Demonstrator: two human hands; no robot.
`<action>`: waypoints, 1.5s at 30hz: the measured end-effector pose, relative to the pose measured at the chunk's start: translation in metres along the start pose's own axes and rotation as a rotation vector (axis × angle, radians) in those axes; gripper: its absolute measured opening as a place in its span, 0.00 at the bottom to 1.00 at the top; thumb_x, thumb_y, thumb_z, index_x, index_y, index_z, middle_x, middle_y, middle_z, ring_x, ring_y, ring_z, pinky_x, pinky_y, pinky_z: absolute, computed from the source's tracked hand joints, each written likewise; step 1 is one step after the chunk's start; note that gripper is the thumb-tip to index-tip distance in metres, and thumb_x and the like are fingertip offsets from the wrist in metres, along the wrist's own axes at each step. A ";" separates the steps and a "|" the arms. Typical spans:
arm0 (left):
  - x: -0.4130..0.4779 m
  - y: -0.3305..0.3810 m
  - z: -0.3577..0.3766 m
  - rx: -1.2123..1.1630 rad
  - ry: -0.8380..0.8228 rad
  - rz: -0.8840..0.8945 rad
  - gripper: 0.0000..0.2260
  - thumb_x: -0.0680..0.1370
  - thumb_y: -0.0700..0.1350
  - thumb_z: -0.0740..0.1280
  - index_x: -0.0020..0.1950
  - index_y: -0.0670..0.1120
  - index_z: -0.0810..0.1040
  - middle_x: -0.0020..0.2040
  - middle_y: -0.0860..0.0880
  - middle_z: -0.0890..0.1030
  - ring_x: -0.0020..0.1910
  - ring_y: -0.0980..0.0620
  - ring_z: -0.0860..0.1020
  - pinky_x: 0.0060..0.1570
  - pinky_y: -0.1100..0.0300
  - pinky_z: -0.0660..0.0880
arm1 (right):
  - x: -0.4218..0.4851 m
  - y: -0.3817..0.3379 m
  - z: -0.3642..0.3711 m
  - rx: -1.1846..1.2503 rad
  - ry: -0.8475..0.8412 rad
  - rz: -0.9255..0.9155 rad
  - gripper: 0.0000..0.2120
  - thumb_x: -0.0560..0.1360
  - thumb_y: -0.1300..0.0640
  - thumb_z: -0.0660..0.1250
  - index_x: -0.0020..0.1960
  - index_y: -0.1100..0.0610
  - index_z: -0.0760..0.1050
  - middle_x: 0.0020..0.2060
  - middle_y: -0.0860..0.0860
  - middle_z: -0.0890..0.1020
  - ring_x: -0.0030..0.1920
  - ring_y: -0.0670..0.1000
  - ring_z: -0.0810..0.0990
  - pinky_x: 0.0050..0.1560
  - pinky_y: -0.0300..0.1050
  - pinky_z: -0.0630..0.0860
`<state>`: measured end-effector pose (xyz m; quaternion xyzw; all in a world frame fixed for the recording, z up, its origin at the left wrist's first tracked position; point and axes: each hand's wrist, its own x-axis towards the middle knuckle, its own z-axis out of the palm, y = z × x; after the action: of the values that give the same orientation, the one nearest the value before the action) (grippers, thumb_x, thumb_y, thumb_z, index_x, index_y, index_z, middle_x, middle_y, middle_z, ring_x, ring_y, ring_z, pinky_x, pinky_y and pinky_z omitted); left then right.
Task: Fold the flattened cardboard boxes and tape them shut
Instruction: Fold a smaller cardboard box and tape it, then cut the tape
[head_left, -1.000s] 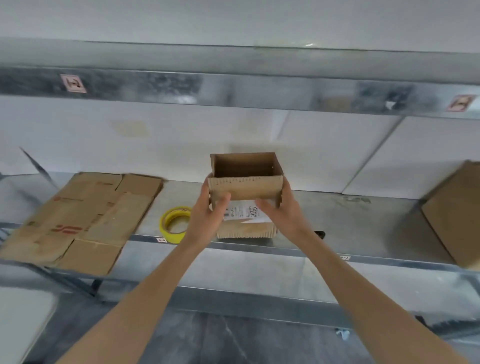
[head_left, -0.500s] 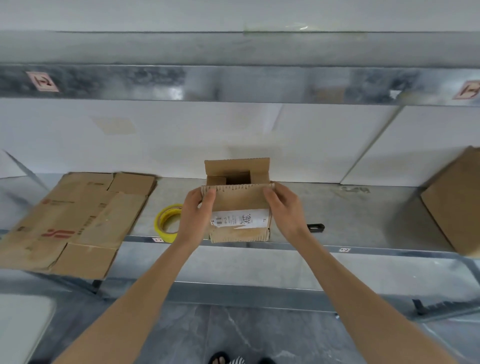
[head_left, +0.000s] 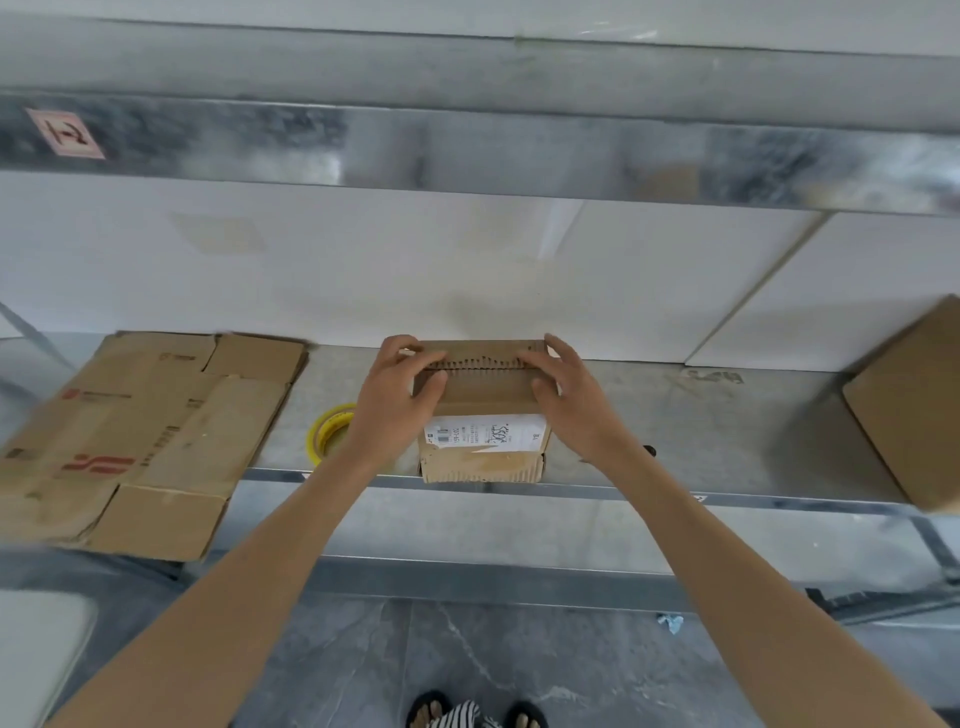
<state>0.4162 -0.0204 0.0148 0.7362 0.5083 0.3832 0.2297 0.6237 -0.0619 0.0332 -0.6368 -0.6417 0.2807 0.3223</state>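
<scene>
Box: a small brown corrugated cardboard box (head_left: 483, 415) stood on the front part of the galvanised metal shelf (head_left: 701, 431), its near face at the shelf's front edge. Its two top flaps were folded down, their serrated edges meeting along a seam across the top.
Label: a white printed shipping label (head_left: 485, 435) lay across the box's near face, with a barcode at its left end and handwriting in the middle.
Left hand: the left hand (head_left: 397, 400) lay flat on the left part of the box top, fingers spread and extended over the seam, thumb on the near flap; it pressed down and did not grip.
Right hand: the right hand (head_left: 563, 395) mirrored it on the right part of the top, fingers extended toward the seam, palm lowered onto the flap, nothing enclosed.
Tape: a yellow roll of adhesive tape (head_left: 332, 428) lay on the shelf just left of the box, partly hidden behind the left wrist.
Flattened stock: a stack of flattened brown cardboard boxes with red print (head_left: 140, 436) lay at the shelf's left end, overhanging the front edge.
Other box: a larger brown cardboard box (head_left: 914, 405) sat at the right end, well apart from the small one.
Small item: a small dark object (head_left: 648, 451) lay beside the right wrist; its kind could not be told.
</scene>
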 end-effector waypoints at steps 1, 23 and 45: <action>0.000 -0.003 -0.001 0.028 -0.015 0.020 0.16 0.77 0.49 0.62 0.61 0.45 0.79 0.59 0.51 0.70 0.49 0.57 0.73 0.50 0.58 0.73 | -0.001 0.000 0.002 -0.117 0.018 -0.020 0.20 0.81 0.61 0.54 0.72 0.50 0.67 0.76 0.50 0.57 0.71 0.50 0.61 0.67 0.43 0.61; -0.031 -0.076 -0.041 0.779 -0.534 -0.313 0.11 0.73 0.49 0.61 0.39 0.43 0.77 0.42 0.48 0.76 0.44 0.49 0.72 0.49 0.53 0.61 | 0.024 -0.033 0.025 -0.465 -0.141 -0.228 0.18 0.83 0.54 0.53 0.70 0.57 0.68 0.73 0.51 0.65 0.75 0.51 0.57 0.73 0.42 0.50; 0.002 0.052 -0.083 0.400 -0.291 0.104 0.19 0.75 0.52 0.55 0.59 0.44 0.74 0.49 0.50 0.75 0.50 0.46 0.71 0.47 0.58 0.60 | 0.019 -0.019 0.050 -0.206 -0.129 -0.122 0.18 0.81 0.57 0.56 0.70 0.58 0.68 0.72 0.51 0.67 0.72 0.52 0.62 0.70 0.44 0.58</action>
<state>0.3802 -0.0427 0.1026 0.8396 0.4970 0.1763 0.1303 0.5734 -0.0412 0.0173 -0.6069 -0.7241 0.2335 0.2297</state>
